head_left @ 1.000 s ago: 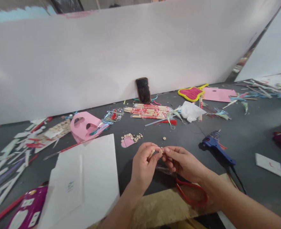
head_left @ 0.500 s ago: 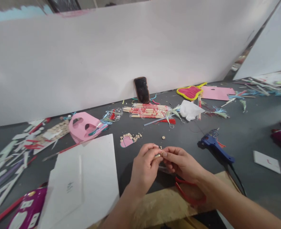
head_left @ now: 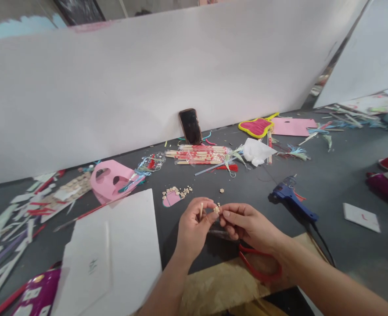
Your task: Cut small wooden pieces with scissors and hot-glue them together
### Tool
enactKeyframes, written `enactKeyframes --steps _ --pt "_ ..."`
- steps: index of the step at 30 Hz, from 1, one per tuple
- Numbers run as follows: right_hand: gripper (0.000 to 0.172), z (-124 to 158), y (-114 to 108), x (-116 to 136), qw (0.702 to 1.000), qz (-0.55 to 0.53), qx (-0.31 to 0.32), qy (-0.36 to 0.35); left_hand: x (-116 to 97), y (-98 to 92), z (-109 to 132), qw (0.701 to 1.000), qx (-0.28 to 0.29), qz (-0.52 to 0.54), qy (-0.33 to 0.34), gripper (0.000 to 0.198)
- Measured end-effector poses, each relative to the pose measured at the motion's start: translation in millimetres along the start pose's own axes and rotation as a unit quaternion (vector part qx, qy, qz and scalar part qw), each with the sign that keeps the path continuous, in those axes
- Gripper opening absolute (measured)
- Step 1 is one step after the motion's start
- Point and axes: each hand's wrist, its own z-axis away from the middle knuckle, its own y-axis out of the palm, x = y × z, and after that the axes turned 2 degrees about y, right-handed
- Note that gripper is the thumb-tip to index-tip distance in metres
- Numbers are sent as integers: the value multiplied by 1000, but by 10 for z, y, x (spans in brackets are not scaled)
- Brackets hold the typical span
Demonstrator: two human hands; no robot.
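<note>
My left hand [head_left: 194, 228] is closed, its thumb and forefinger pinching a small cream flower-shaped piece [head_left: 216, 210]. A short pale wooden stick [head_left: 201, 211] stands up between the fingers of that same hand. My right hand [head_left: 246, 221] is closed in a pinch at the flower's right side, and its fingertips seem to touch it. Just beyond the fingers lies another small flower piece [head_left: 222, 191] on the dark table. Left of it is a pink rounded paper shape [head_left: 172, 199] with several tiny cream pieces [head_left: 185, 192] around it. Red-handled scissors [head_left: 263, 273] lie beneath my right wrist.
A blue glue gun [head_left: 292, 199] with a black cord lies to the right. A white board [head_left: 128, 245] is at the left, near a pink mask [head_left: 110, 177]. Behind are bundled sticks [head_left: 200, 154], white tissue [head_left: 256, 151] and a phone [head_left: 190, 126] leaning on the white partition.
My fingers have turned the small flower piece up into clear view. The stick in my left hand now points upward instead of lying sideways. The whole view has shifted slightly.
</note>
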Motion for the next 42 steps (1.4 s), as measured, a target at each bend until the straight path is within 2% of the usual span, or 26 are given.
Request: enactKeyframes --steps 2,4,6,9,12,15,18,23,28,31,36,39,42 --pt "28 0 -98 7 987 149 -42 -48 31 -8 -46 1000 4 -16 7 9" --pt "29 -22 -254 32 922 351 -112 -117 80 -25 -131 998 20 -63 19 9" --pt "26 -78 -428 70 870 440 -163 -154 144 -38 -249 989 48 -139 34 8" --pt "24 -214 -609 124 812 521 -191 -178 238 -10 -437 967 62 -238 59 10" --pt "25 -372 -627 147 776 577 -178 -180 288 81 -570 949 69 -303 57 12" --pt "25 -502 -559 153 757 608 -163 -174 293 169 -624 934 75 -346 45 14" --pt "22 -584 -514 156 752 621 -152 -163 293 197 -629 923 81 -375 34 13" --pt "19 -626 -533 154 775 595 -144 -155 312 154 -620 919 97 -381 19 10" --pt "17 -572 -612 154 838 499 -157 -157 295 91 -615 927 106 -359 16 15" --pt "16 -505 -673 139 890 406 -160 -128 273 30 -605 934 101 -342 16 18" --pt "32 -374 -687 96 968 204 -130 -65 203 -65 -551 952 64 -298 29 20" --pt "36 -297 -622 103 989 93 -101 -46 97 -58 -477 967 41 -250 43 18" --pt "34 -229 -527 128 997 16 -67 -27 -46 4 -390 981 35 -183 58 16"
